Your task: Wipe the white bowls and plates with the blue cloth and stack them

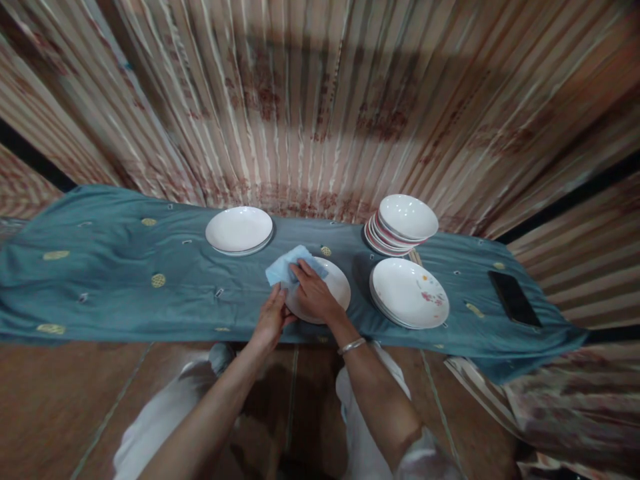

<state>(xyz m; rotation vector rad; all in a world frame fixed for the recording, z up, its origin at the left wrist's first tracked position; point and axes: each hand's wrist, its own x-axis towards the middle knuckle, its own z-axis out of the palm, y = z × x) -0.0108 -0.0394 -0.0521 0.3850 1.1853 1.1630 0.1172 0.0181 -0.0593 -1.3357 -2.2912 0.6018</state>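
Observation:
A white plate (339, 283) lies near the front edge of the cloth-covered table. At its left rim, my left hand (273, 313) grips the plate, thumb and fingers on the edge. My right hand (314, 290) presses a light blue cloth (286, 265) against the plate's upper left part, and the cloth overhangs the rim. A silver bangle circles my right wrist. Part of the plate is hidden under the cloth and my right hand.
Behind to the left sits a small stack of white plates (240, 228). To the right are flower-patterned plates (405, 293), stacked bowls (407, 217) behind them, and a black phone (514, 298). The table has a green patterned cloth (115, 267); a pleated curtain (300, 100) hangs behind.

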